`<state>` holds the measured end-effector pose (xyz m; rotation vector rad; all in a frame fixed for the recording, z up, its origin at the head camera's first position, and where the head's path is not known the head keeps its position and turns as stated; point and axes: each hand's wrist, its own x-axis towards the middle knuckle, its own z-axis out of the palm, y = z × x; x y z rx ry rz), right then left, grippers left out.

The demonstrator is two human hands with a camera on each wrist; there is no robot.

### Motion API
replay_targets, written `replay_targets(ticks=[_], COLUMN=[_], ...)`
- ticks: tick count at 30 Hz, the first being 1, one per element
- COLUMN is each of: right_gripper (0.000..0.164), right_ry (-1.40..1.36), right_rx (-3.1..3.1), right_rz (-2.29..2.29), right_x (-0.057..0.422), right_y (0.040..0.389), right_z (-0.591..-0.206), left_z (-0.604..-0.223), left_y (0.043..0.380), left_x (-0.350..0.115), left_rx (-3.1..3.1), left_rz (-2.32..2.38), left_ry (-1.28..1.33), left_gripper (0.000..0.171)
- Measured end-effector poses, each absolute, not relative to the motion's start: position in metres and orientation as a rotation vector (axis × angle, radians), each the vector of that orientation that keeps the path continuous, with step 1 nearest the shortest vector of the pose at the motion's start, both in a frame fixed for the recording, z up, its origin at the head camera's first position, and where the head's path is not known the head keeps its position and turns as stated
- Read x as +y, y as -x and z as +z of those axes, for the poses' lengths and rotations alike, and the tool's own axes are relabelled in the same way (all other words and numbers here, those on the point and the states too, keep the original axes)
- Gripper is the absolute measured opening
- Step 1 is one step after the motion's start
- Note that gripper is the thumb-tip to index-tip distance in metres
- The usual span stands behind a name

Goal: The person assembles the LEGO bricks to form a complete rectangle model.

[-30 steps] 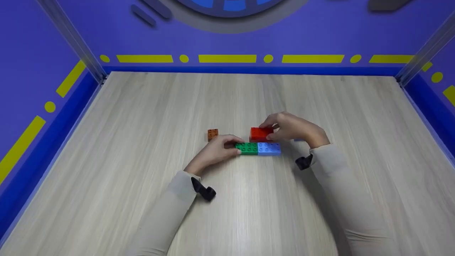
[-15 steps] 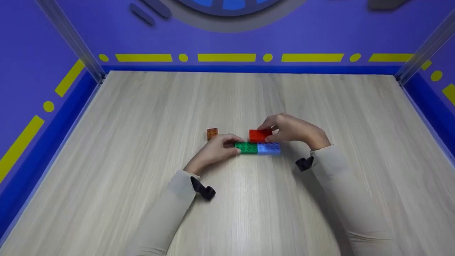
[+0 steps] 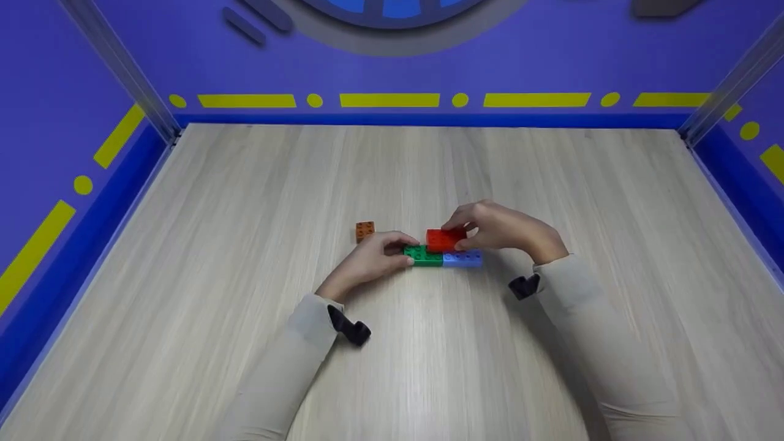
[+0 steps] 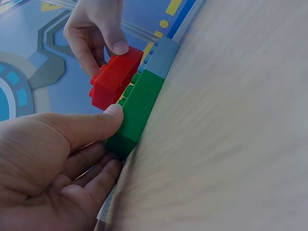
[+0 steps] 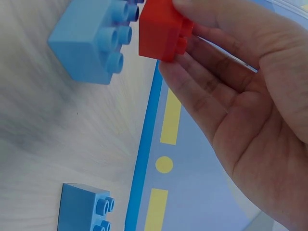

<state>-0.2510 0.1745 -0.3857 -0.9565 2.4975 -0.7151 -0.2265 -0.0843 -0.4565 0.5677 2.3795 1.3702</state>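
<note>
On the table a green brick (image 3: 422, 256) and a light blue brick (image 3: 462, 259) lie end to end, studs up. My left hand (image 3: 370, 256) pinches the green brick at its left end, its thumb (image 4: 94, 127) along the near side. My right hand (image 3: 505, 228) holds a red brick (image 3: 445, 239) between thumb and fingers. That red brick hovers just over the studs where the two lower bricks meet. In the right wrist view a gap shows between the red brick (image 5: 159, 33) and the blue studs (image 5: 113, 38).
A small orange-brown brick (image 3: 365, 231) sits behind my left hand. Another blue brick (image 5: 79, 209) stands apart on the table in the right wrist view; my right hand hides it from the head view. Blue-purple panels (image 3: 392, 76) wall the table.
My right hand has brought the red brick toward me and slightly left, from behind the green and light blue bricks to over their studs. My left hand keeps its grip on the green brick.
</note>
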Motion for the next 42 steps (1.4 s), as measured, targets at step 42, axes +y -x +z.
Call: replay_targets(ticks=[42], right_gripper=[0.034], right_ry=[0.987], right_rx=[2.481], right_rz=[-0.689], right_x=[0.1696], right_y=[0.2414], right_z=[-0.3879], left_z=[-0.4553], left_y=[0.2262], left_x=[-0.0836], left_rx=[2.371], left_rz=[1.378], left_ry=[-0.552], left_gripper=[0.030])
